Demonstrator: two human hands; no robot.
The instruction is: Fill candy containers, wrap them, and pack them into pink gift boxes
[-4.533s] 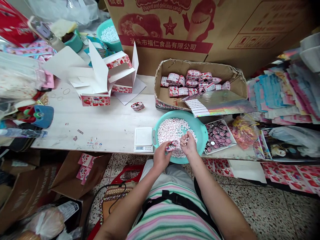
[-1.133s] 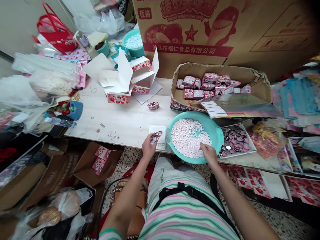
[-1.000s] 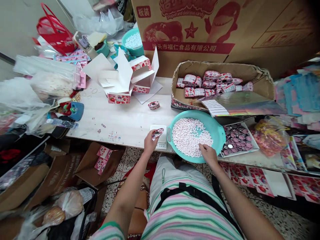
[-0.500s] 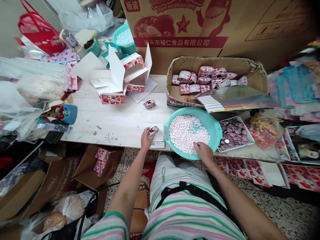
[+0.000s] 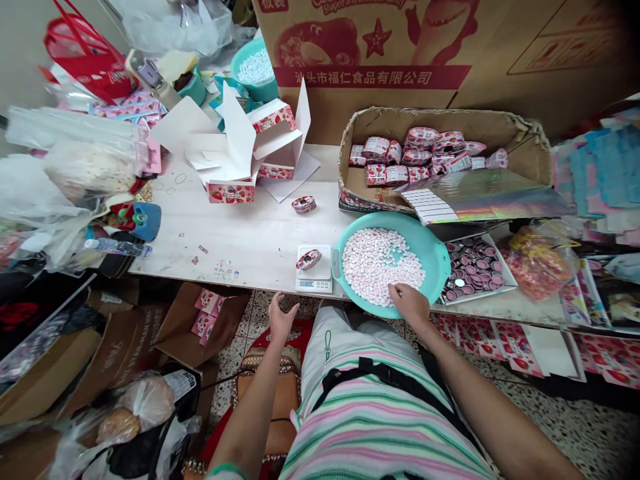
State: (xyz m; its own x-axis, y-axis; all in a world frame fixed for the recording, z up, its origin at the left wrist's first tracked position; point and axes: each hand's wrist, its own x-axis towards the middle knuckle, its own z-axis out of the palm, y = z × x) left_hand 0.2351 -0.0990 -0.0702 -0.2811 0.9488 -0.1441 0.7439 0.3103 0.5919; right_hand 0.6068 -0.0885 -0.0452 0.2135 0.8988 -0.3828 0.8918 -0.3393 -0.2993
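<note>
in the head view, the right hand (image 5: 409, 305) is reaching into a teal plastic basin (image 5: 436, 275) from the near side, its fingers (image 5: 400, 293) curling down into a heap of small pink-and-white candies (image 5: 373, 265). the hand is pressing lightly among them, but i cannot tell whether it is grasping any; it is not making a clenched fist. the candies are looking light, hard and slippery, so they are likely to slide and scatter, and a shallow scoop or a fingertip pinch at the edge of the heap is likely to suit them better than a tight squeeze.

the left hand (image 5: 283, 321) is hanging open and empty just off the near edge of the white table (image 5: 225, 240), its fingers spreading apart. to its right, a round strawberry-printed candy pack (image 5: 308, 259) is lying on a digital scale (image 5: 313, 285), just left of the basin and touching neither hand. it is looking light and fairly stiff, so a gentle hold around its side is likely to work.

farther back, a cardboard tray (image 5: 360, 137) is holding more wrapped packs (image 5: 400, 157), a second round pack (image 5: 304, 205) is sitting on the table, and a tray of dark round lids (image 5: 473, 270) is lying right of the basin.
</note>
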